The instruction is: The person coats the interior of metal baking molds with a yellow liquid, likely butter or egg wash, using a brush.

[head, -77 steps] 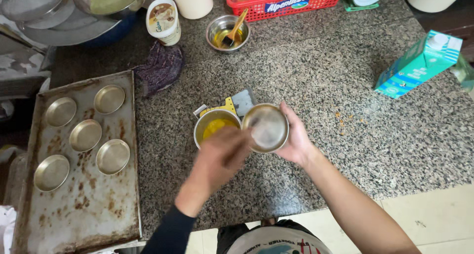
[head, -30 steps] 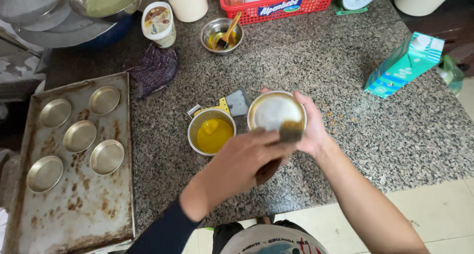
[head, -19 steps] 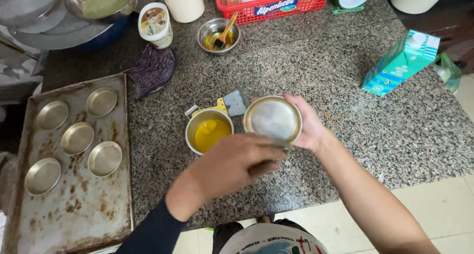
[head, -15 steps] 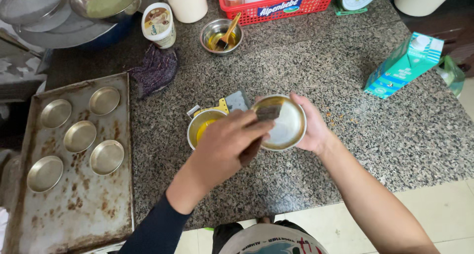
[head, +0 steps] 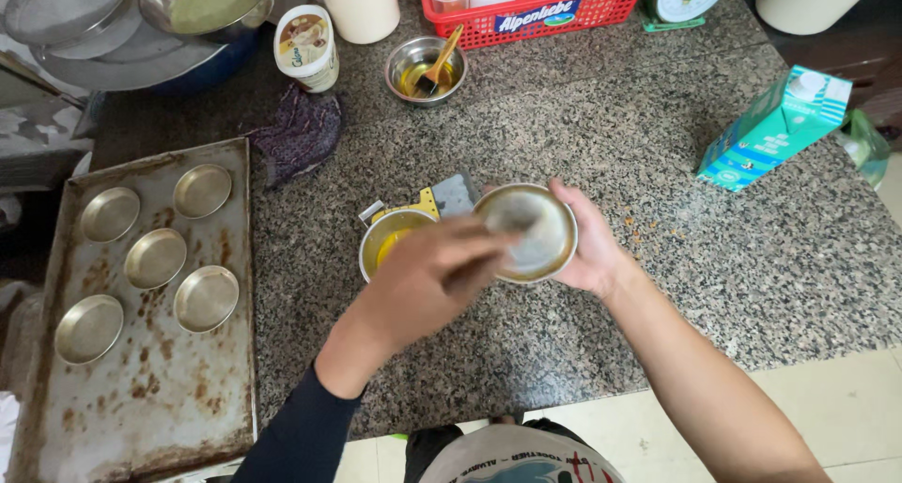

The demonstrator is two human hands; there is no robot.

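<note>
Two hands: right hand (head: 587,248) cups a small tin (head: 528,231); left hand (head: 427,281), blurred, grip unclear.
Risk: tin tilts, grease drips onto surface (head: 658,163).
Beside grip: cup of yellow fat (head: 390,243) could get knocked.

I see a speckled grey granite worktop (head: 658,286) filling most of the view under soft, even light. Below its front edge lies a pale tiled floor (head: 846,403). At the far left, a darker gap (head: 28,220) drops away beside the worktop.
</note>
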